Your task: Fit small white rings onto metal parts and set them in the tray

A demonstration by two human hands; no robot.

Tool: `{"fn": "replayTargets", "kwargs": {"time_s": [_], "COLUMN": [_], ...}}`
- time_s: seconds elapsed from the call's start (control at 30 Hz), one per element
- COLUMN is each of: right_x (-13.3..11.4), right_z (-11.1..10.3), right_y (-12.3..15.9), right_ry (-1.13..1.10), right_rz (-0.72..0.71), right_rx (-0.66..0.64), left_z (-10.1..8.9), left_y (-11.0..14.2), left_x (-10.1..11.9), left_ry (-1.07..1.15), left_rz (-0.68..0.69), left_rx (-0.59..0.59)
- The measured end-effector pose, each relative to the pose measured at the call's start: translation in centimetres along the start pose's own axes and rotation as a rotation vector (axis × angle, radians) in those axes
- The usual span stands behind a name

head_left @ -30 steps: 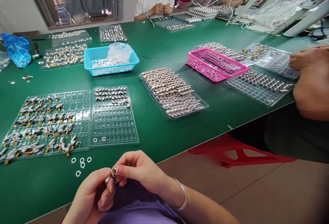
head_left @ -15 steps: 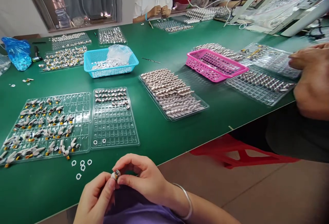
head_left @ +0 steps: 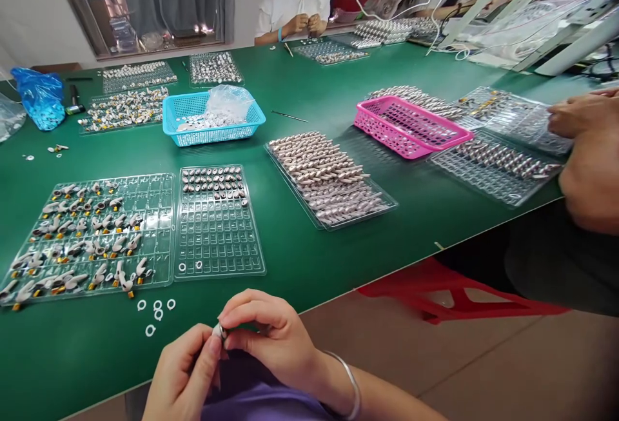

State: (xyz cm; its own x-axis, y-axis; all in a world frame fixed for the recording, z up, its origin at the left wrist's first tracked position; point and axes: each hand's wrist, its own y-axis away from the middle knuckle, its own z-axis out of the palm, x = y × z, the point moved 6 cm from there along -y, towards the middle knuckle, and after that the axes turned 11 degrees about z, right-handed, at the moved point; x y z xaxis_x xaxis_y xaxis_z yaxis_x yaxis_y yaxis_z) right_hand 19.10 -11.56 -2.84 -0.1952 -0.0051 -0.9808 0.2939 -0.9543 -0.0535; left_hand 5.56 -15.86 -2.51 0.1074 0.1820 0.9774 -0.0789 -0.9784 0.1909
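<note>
A small white earbud part (head_left: 217, 331) with a dark inner side is pinched between my two hands, just off the table's front edge. My left hand (head_left: 186, 366) grips it by thumb and forefinger. My right hand (head_left: 273, 334), with a silver bangle at the wrist, closes its fingertips on the part's right side; fingers cover much of it. Several white rings (head_left: 150, 330) lie on the table just beyond my left hand. Behind them are a clear tray (head_left: 157, 234) of white earbud pieces with yellow tabs and a clear tray (head_left: 217, 234) holding rows of small shells and two rings.
A blue basket (head_left: 213, 134) holds white pieces and a plastic bag. Stacked earbud trays (head_left: 333, 221) stand right of centre, near a pink basket (head_left: 387, 137). A co-worker's hands (head_left: 587, 144) are at the right edge; another person (head_left: 294, 8) sits across the table.
The earbud part has turned in my fingers, so less of its dark inner side shows. My hands stay close together. The whole view has shifted slightly.
</note>
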Motion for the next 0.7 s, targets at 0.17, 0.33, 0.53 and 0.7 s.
{"fn": "replayTargets", "kwargs": {"time_s": [0.17, 0.33, 0.53, 0.7], "right_x": [0.1, 0.4, 0.9, 1.2], "right_z": [0.1, 0.2, 0.5, 0.5], "right_y": [0.0, 0.1, 0.3, 0.3], "right_ry": [-0.035, -0.134, -0.285, -0.32], "right_rz": [-0.009, -0.007, 0.103, 0.148], "right_rx": [-0.007, -0.022, -0.089, -0.067], "left_z": [0.0, 0.2, 0.4, 0.5], "left_y": [-0.1, 0.0, 0.2, 0.3], "left_x": [0.5, 0.9, 1.0, 1.0], "left_ry": [-0.083, -0.114, -0.082, -0.098], "left_rz": [0.085, 0.13, 0.119, 0.158], "left_rx": [0.006, -0.031, -0.075, -0.074]}}
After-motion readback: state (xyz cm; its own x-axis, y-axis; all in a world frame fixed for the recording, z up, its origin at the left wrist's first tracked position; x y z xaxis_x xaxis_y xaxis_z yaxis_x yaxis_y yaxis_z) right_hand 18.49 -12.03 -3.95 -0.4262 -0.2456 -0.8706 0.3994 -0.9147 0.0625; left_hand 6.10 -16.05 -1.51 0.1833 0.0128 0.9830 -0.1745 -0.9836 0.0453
